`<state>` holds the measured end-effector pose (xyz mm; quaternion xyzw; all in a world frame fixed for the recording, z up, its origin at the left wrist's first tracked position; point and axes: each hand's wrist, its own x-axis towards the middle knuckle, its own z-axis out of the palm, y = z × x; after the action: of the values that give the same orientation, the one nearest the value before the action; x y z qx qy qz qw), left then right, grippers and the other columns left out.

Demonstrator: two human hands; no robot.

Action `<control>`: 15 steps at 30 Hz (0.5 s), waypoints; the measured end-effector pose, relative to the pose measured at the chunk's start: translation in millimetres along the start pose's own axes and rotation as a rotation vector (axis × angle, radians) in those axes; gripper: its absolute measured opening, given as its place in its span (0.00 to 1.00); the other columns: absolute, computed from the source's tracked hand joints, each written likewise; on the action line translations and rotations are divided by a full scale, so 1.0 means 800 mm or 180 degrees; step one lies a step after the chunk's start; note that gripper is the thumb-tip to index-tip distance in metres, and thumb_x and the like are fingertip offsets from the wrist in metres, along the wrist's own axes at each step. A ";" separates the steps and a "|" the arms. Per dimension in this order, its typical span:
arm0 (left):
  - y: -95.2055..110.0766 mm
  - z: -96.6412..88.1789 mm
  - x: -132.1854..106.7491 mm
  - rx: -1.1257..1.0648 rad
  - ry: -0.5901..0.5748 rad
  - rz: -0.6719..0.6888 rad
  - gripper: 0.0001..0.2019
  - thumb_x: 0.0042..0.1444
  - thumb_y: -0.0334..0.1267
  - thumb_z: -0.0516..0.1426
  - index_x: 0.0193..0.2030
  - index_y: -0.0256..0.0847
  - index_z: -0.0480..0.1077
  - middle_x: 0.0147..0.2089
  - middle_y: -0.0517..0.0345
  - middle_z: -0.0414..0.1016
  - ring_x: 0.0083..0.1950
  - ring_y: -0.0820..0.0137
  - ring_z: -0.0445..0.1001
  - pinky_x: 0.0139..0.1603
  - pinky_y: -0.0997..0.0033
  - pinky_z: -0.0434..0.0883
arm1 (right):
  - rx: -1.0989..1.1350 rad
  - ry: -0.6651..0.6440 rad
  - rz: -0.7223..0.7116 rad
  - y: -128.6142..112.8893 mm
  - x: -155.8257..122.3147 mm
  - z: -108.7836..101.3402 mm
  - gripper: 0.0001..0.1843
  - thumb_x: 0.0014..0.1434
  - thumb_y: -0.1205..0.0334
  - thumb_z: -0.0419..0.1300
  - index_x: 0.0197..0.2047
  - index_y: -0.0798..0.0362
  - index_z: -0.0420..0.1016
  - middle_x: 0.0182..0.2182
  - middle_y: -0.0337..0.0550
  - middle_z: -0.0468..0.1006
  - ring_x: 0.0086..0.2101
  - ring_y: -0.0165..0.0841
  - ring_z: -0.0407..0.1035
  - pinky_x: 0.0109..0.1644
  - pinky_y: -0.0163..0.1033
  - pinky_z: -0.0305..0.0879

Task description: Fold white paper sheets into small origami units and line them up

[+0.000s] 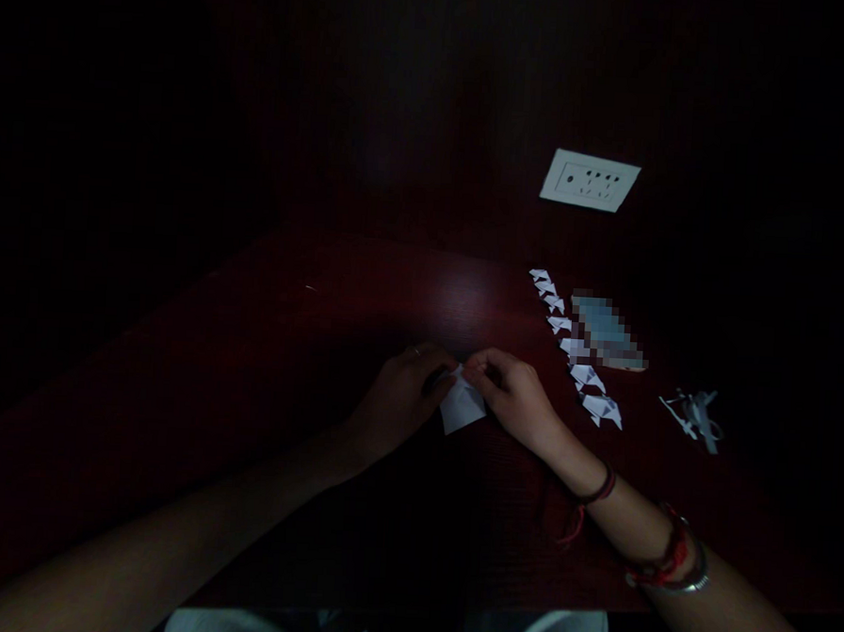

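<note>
A small white sheet of paper (462, 411) lies at the middle of the dark red table (307, 348), its top edge pinched between both hands. My left hand (405, 391) grips the paper's upper left, thumb and fingers closed on it. From the other side, my right hand (509, 391) pinches the upper right with thumb and forefinger. Part of the paper's top is hidden by the fingertips. To the right of my right hand, several small folded paper figures (601, 408) stand in a slanting row that runs away toward the wall.
A phone-like flat object (609, 333), blurred out, lies right of the row. Farther right is a small tangle of pale strips or cable (699, 420). A white socket plate (590, 181) sits on the back wall. Lighting is very dim.
</note>
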<state>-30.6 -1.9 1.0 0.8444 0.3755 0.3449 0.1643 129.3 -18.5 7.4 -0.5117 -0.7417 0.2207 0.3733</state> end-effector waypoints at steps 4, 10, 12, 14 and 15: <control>0.002 -0.001 0.000 -0.0077 -0.0055 -0.0206 0.04 0.54 0.33 0.51 0.36 0.41 0.66 0.36 0.60 0.69 0.39 0.72 0.68 0.41 0.71 0.65 | -0.0011 -0.0135 -0.0019 0.000 0.001 -0.002 0.05 0.54 0.66 0.50 0.29 0.54 0.65 0.24 0.37 0.66 0.26 0.26 0.60 0.30 0.32 0.56; 0.004 -0.002 0.000 -0.0179 -0.0069 -0.0220 0.04 0.54 0.34 0.51 0.34 0.40 0.66 0.35 0.60 0.70 0.38 0.73 0.68 0.40 0.72 0.65 | 0.0014 -0.0144 -0.0137 -0.002 0.000 -0.003 0.03 0.54 0.67 0.50 0.30 0.54 0.64 0.24 0.36 0.64 0.26 0.26 0.59 0.29 0.32 0.55; 0.005 -0.002 0.000 -0.0123 -0.0084 -0.0219 0.04 0.54 0.33 0.51 0.34 0.40 0.66 0.35 0.60 0.69 0.37 0.73 0.68 0.39 0.72 0.64 | 0.0056 -0.0127 -0.0158 0.000 0.001 -0.003 0.03 0.53 0.67 0.50 0.29 0.53 0.63 0.24 0.36 0.64 0.26 0.25 0.59 0.29 0.32 0.55; 0.006 -0.002 -0.001 -0.0066 -0.0099 -0.0207 0.04 0.54 0.33 0.51 0.34 0.40 0.66 0.34 0.60 0.69 0.36 0.73 0.68 0.39 0.72 0.64 | 0.0104 -0.0142 -0.0214 0.003 0.001 -0.003 0.03 0.53 0.67 0.51 0.28 0.53 0.63 0.24 0.35 0.63 0.26 0.25 0.59 0.29 0.32 0.55; 0.007 -0.003 -0.001 -0.0045 -0.0093 -0.0199 0.04 0.54 0.33 0.51 0.34 0.40 0.66 0.34 0.61 0.69 0.36 0.73 0.68 0.38 0.72 0.64 | 0.0127 -0.0137 -0.0237 0.004 0.002 -0.003 0.03 0.53 0.66 0.52 0.28 0.53 0.63 0.24 0.35 0.63 0.26 0.25 0.59 0.30 0.32 0.55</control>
<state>-29.7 -5.8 5.0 0.8360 0.3969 0.3298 0.1863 133.0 -16.2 6.9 -0.4713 -0.7635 0.2324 0.3753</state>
